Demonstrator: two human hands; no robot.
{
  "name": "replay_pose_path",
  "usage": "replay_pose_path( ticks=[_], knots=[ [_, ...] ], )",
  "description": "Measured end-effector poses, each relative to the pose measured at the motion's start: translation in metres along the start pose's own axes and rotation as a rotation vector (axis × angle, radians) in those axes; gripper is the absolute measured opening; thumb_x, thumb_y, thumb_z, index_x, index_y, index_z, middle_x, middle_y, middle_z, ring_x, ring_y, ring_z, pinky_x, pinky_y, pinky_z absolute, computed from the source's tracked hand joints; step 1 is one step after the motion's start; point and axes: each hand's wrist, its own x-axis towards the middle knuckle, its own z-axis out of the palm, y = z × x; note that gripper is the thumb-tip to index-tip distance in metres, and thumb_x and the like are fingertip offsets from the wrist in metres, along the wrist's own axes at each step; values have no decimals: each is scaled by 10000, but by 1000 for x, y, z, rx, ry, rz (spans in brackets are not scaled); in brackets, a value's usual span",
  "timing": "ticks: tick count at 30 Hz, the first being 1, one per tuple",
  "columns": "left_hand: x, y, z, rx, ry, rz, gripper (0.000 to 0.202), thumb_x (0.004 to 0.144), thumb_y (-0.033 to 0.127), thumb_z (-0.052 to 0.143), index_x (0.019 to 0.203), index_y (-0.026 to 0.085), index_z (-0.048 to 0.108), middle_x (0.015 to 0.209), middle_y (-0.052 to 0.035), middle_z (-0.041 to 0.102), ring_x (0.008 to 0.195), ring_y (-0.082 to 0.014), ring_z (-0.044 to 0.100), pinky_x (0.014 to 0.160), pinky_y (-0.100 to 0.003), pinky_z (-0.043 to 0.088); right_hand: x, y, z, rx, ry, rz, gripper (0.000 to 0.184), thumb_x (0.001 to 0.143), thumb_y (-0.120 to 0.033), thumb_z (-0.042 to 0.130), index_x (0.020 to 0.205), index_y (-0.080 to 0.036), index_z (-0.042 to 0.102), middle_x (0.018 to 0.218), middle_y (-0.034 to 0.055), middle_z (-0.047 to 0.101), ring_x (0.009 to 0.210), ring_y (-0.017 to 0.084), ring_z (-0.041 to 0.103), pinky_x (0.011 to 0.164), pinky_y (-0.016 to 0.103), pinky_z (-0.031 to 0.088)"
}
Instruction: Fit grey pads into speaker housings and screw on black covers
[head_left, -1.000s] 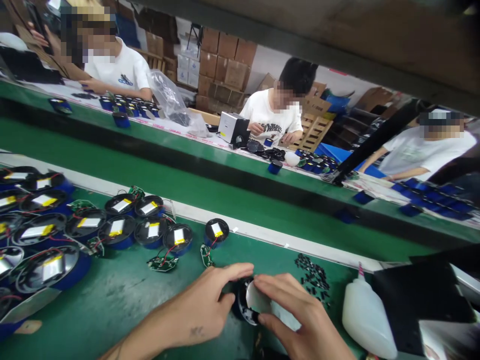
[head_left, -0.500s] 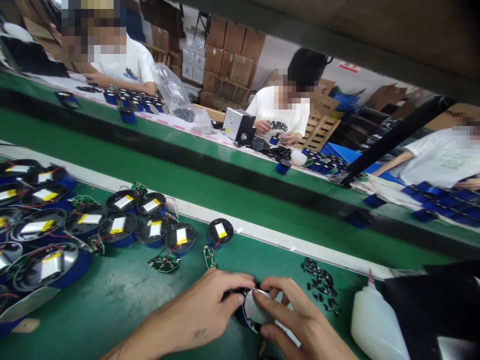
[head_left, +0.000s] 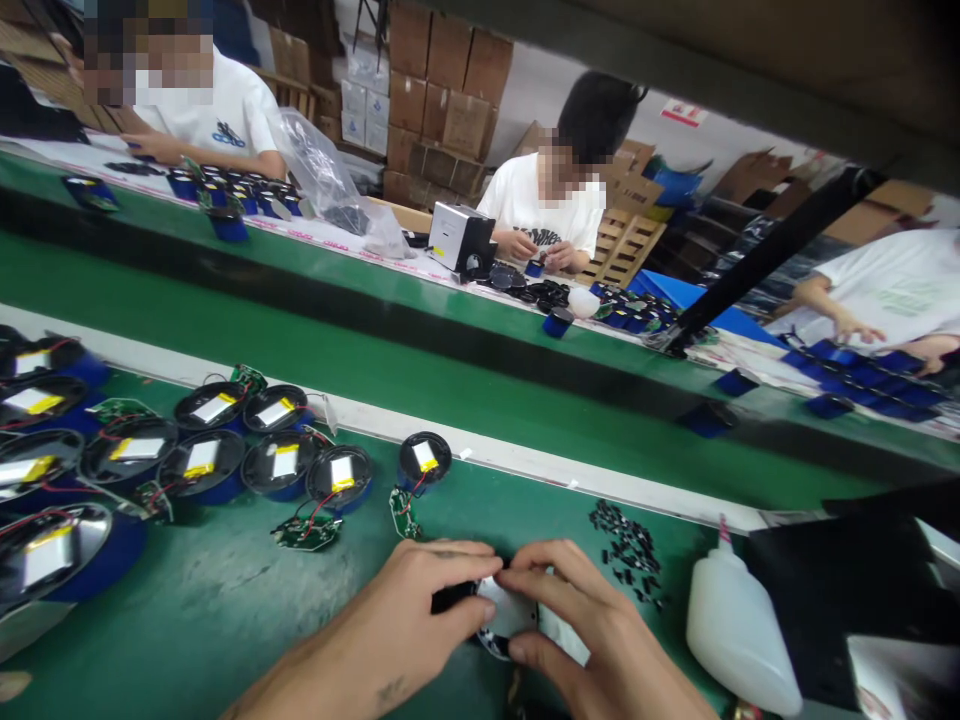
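A round dark housing with a pale, shiny disc [head_left: 514, 606] in its top lies between my hands at the front of the bench. My left hand [head_left: 409, 625] grips its left side, thumb on the disc's edge and fingers along the far rim. From the right, my right hand [head_left: 592, 625] closes round it, fingertips at the far rim and thumb at the near side. Much of the housing is hidden by my fingers. Beyond my left hand stands a single blue cup [head_left: 425, 460] with a silver battery and a wired green circuit board [head_left: 403, 514] beside it.
Several similar cups [head_left: 201, 462] with batteries crowd the left. Small black parts [head_left: 628, 545] lie scattered to the right, near a white squeeze bottle [head_left: 739, 630] and a black sheet [head_left: 847, 600]. Across the green belt [head_left: 375, 360], co-workers sit at another bench.
My right fingertips have shifted from the disc's face to the far rim. The whole view has swung slightly right. At far right, a co-worker's hands now show over blue cups.
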Motion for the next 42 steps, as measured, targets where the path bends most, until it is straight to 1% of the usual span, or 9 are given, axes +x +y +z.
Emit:
replay_pose_path(
  ticks=[4, 11, 17, 23, 27, 33, 37, 40, 42],
  knots=[
    [-2, -6, 3, 67, -3, -13, 335, 847, 193, 671, 1149, 323, 737, 1210, -11, 738, 1145, -247, 677, 1029, -478, 513, -5, 6, 2, 70, 68, 32, 362, 840, -77, 650, 1163, -238, 631, 1153, 58, 617, 1082, 210, 600, 936, 296, 508],
    [-4, -13, 5, 291, -3, 62, 333, 886, 259, 610, 1196, 331, 711, 1240, -10, 717, 1135, -277, 685, 960, -508, 559, -9, 9, 0, 120, 71, 108, 319, 844, -118, 700, 1154, -190, 675, 1149, 74, 613, 1055, 205, 625, 933, 271, 508],
    [-6, -11, 2, 452, 43, 234, 326, 932, 260, 539, 1213, 271, 705, 1231, -22, 718, 1080, -246, 715, 895, -411, 593, -7, 8, -2, 126, 39, 153, 295, 862, -138, 704, 1151, -198, 711, 1178, 78, 620, 1081, 211, 610, 946, 289, 506],
    [-1, 0, -2, 564, 96, 402, 328, 963, 229, 466, 1113, 242, 758, 1147, -26, 754, 971, -200, 755, 829, -271, 586, -4, 11, -4, 136, 8, 129, 275, 861, -149, 717, 1131, -198, 736, 1208, 89, 663, 1070, 223, 630, 915, 314, 538],
    [1, 2, -3, 589, 104, 430, 359, 980, 220, 429, 1061, 210, 779, 1126, -48, 763, 967, -185, 756, 842, -224, 571, -3, 15, -2, 94, 10, 87, 280, 875, -174, 704, 1154, -185, 732, 1230, 106, 677, 1078, 241, 652, 982, 382, 535],
    [-6, -2, 3, 572, 68, 376, 336, 952, 199, 466, 1153, 205, 736, 1223, -29, 728, 1039, -150, 731, 932, -182, 529, -4, 19, -6, 107, 55, 3, 295, 804, -169, 781, 1096, -202, 758, 1185, 71, 717, 1043, 207, 702, 933, 251, 566],
    [-11, -8, 7, 534, 86, 327, 341, 950, 206, 466, 1188, 224, 710, 1259, -11, 711, 1048, -138, 726, 947, -176, 526, -6, 23, -4, 31, 147, -131, 283, 932, -344, 649, 1111, -147, 745, 1128, 104, 741, 975, 204, 729, 868, 239, 594],
    [-11, -13, 7, 513, 71, 335, 315, 962, 236, 489, 1193, 236, 702, 1269, -8, 706, 1056, -137, 722, 946, -176, 525, -7, 28, 10, -36, 350, -187, 411, 1011, -444, 477, 1025, -152, 765, 1048, 98, 764, 881, 180, 746, 818, 216, 609],
    [-11, -16, 7, 505, 57, 354, 304, 958, 233, 511, 1200, 234, 695, 1271, -15, 704, 1055, -142, 723, 942, -182, 528, -8, 29, 20, -112, 500, -206, 479, 1032, -452, 407, 963, -154, 775, 992, 98, 774, 829, 178, 752, 813, 218, 613]
  ],
)
